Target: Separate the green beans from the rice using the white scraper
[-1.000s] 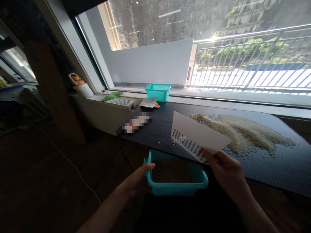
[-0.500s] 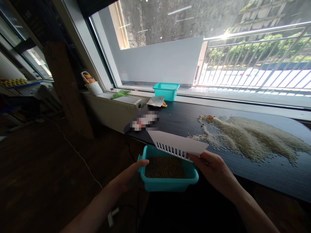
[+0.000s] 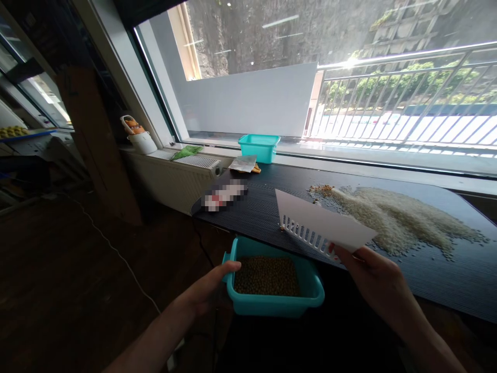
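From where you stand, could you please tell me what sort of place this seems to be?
Probably an indoor room, perhaps a workroom: a large window faces a railing outside, a radiator stands near it, and pale grains lie spread on a dark table.

From where I stand, the bean box (image 3: 267, 305) is open from above. The left hand (image 3: 212, 281) crowds its left end, the edge of the table (image 3: 261, 199) its far side. The slotted sheet (image 3: 318, 220) and right hand (image 3: 376, 270) stand between it and the rice (image 3: 396, 210). Straight beyond it, bare table leads back past a blurred item (image 3: 225, 196).
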Available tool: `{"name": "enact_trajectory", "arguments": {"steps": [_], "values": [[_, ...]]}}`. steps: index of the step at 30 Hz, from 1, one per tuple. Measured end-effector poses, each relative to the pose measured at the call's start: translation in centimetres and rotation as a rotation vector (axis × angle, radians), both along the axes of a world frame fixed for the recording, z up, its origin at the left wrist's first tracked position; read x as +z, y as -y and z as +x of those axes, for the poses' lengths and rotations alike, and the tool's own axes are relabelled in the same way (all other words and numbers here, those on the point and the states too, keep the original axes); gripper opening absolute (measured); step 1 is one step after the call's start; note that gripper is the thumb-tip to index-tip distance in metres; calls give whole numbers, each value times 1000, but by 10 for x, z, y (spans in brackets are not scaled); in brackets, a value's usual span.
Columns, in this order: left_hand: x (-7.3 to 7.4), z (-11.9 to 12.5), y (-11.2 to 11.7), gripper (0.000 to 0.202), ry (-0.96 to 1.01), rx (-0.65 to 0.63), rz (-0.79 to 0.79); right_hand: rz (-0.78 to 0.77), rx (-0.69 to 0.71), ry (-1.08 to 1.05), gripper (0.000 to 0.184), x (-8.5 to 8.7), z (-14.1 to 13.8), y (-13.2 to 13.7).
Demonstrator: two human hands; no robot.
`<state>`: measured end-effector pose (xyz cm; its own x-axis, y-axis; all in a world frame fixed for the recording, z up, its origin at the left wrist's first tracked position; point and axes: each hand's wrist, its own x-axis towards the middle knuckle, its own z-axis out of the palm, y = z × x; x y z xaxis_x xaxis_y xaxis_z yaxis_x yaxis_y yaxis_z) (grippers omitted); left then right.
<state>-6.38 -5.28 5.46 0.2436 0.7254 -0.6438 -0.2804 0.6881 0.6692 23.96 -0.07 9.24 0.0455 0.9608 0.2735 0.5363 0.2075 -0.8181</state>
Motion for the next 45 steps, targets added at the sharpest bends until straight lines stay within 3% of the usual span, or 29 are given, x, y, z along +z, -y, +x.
{"name": "enact_trajectory", "arguments": {"steps": [9,16,20,27,36,41,45], "values": [[2,4,-1,56,34,-16,11,-1,43,-47,31,4,-10,0],[0,4,1,53,29,8,14,-16,285,-89,29,2,-35,21],[-1,7,2,53,16,26,9,20,101,-143,27,3,-36,26],[-8,16,2,58,6,-9,-1,-9,-57,-218,32,-8,-37,13],[-8,28,-2,58,-14,-21,6,60,-376,-85,26,-16,25,18],[-13,36,-6,61,24,-67,11,92,-461,19,27,-7,53,7],[-14,46,-11,62,52,-89,5,80,-441,23,31,1,66,-1]]}}
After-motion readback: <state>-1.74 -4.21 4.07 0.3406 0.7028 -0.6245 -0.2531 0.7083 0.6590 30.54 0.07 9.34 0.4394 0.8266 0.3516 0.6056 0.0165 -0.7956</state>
